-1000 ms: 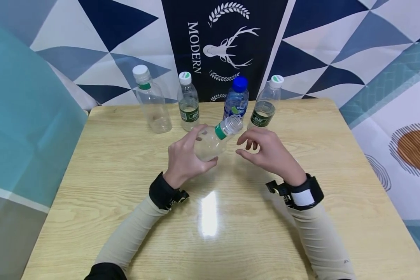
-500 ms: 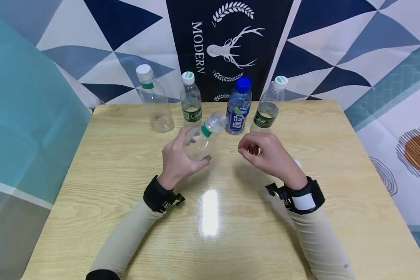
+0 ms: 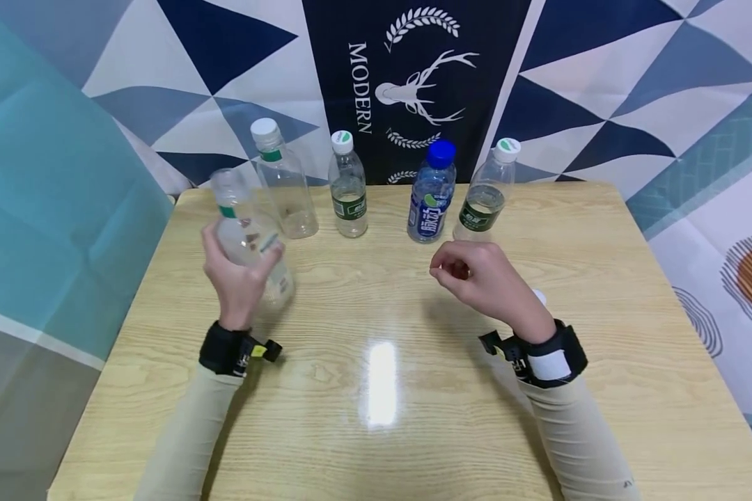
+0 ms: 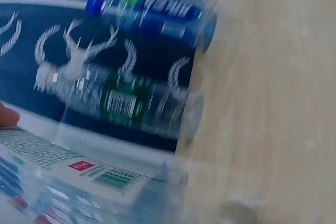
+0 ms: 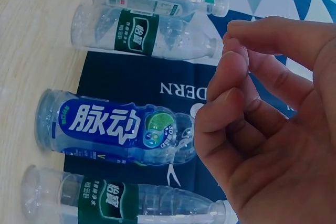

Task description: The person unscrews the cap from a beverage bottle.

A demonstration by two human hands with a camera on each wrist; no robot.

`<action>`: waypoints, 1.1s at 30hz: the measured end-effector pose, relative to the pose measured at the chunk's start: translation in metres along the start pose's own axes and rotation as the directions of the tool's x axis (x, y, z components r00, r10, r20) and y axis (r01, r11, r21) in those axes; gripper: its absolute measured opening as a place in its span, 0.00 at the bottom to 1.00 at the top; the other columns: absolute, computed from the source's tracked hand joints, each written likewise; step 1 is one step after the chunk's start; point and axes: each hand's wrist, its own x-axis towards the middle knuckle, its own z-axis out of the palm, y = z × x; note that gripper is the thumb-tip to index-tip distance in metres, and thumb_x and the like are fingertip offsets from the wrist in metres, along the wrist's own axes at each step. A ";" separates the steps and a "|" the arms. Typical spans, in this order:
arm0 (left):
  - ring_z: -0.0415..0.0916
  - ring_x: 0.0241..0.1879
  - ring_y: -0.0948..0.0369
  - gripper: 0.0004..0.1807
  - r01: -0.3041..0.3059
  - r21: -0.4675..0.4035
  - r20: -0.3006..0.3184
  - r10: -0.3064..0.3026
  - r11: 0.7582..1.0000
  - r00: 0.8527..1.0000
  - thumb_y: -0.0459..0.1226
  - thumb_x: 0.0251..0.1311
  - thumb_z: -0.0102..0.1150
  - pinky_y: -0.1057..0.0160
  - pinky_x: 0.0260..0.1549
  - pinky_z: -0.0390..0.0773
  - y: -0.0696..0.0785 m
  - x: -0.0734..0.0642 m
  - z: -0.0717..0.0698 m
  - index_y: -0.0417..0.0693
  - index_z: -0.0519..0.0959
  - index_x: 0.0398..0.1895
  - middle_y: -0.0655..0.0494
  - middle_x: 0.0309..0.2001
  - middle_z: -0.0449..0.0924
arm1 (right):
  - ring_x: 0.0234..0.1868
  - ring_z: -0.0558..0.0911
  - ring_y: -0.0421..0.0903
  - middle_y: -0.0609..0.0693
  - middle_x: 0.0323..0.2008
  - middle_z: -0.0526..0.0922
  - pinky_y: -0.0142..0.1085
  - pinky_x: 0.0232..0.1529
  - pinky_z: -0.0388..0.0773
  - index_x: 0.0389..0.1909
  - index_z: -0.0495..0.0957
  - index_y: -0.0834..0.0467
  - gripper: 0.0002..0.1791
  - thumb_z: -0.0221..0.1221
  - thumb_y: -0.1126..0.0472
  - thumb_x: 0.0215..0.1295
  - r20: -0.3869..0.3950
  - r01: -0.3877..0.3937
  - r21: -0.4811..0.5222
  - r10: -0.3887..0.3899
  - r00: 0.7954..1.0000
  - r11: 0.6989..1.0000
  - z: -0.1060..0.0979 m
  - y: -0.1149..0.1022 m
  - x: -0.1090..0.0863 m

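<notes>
My left hand [image 3: 233, 285] grips a large clear bottle [image 3: 241, 229] with a green neck band, tilted to the left. Its mouth shows no cap, though motion blurs it. In the left wrist view, the bottle's white printed label [image 4: 79, 177] fills the lower left. My right hand [image 3: 485, 282] hovers over the right half of the table. Its fingers are curled in, thumb against index finger, and nothing shows between them. Nearest to it stand a blue-capped bottle [image 3: 430, 202] with a blue label and a white-capped, green-labelled bottle [image 3: 485, 202].
Along the back of the wooden table [image 3: 326, 417] stand a tall white-capped bottle [image 3: 288, 188] and a smaller green-labelled bottle [image 3: 349, 195]. A small white object [image 3: 540, 297] lies partly hidden behind my right wrist. A patterned cloth [image 3: 251, 83] hangs behind the table.
My left hand has carried the uncapped bottle from the middle to the left side, turning its mouth leftward. My right hand's fingers have curled in; that hand has stayed nearly in place.
</notes>
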 end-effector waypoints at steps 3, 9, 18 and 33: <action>0.73 0.45 0.56 0.42 0.041 -0.004 -0.089 -0.041 0.999 0.995 0.31 0.38 0.73 0.60 0.41 0.74 -0.012 0.016 -0.004 0.45 0.64 0.60 0.53 0.49 0.75 | 0.22 0.70 0.35 0.39 0.22 0.74 0.30 0.22 0.70 0.29 0.81 0.57 0.04 0.61 0.61 0.58 -0.004 -0.007 -0.002 0.007 1.000 1.000 -0.001 0.001 -0.001; 0.69 0.51 0.61 0.47 0.094 0.017 -0.245 -0.087 0.995 0.966 0.35 0.39 0.73 0.62 0.46 0.70 -0.036 0.044 -0.005 0.46 0.58 0.65 0.57 0.56 0.70 | 0.22 0.70 0.35 0.39 0.22 0.74 0.30 0.21 0.70 0.29 0.81 0.56 0.03 0.61 0.61 0.58 0.000 -0.010 -0.009 0.010 1.000 1.000 -0.004 0.000 -0.001; 0.65 0.53 0.65 0.49 0.109 0.083 -0.252 -0.085 0.991 0.964 0.35 0.38 0.74 0.67 0.55 0.60 -0.058 0.068 0.008 0.45 0.58 0.66 0.60 0.59 0.67 | 0.21 0.70 0.35 0.38 0.21 0.74 0.29 0.21 0.69 0.28 0.80 0.55 0.02 0.60 0.63 0.58 -0.026 -0.007 0.001 0.007 1.000 1.000 -0.002 0.000 -0.003; 0.60 0.60 0.64 0.52 0.171 0.103 -0.258 -0.140 0.980 0.956 0.42 0.38 0.76 0.68 0.59 0.53 -0.074 0.083 0.016 0.47 0.55 0.67 0.60 0.63 0.63 | 0.21 0.70 0.35 0.38 0.21 0.74 0.29 0.20 0.69 0.29 0.80 0.54 0.02 0.60 0.63 0.59 -0.002 -0.021 0.004 0.021 1.000 1.000 -0.001 -0.003 -0.005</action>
